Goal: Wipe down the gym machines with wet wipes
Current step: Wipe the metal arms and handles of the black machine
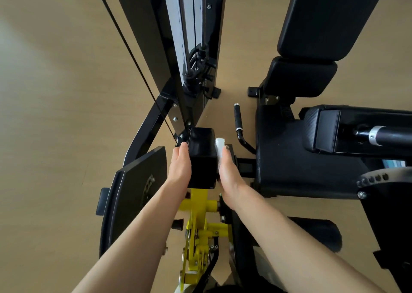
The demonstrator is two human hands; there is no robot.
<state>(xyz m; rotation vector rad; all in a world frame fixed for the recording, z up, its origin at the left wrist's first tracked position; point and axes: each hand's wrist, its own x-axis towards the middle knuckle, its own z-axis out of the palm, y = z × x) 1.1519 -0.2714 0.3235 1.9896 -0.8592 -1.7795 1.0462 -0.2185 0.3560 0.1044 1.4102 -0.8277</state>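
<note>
No text can be read; the machine's side plate [142,188] perhaps bears a blurred emblem.

I note: black block [201,157] smooth, slightly glossy plastic; white wipe [219,146] soft cloth-like; yellow bracket [198,217] glossy painted metal; seat pad [287,150] matt leather-like; floor [55,92] smooth wood-look.
</note>
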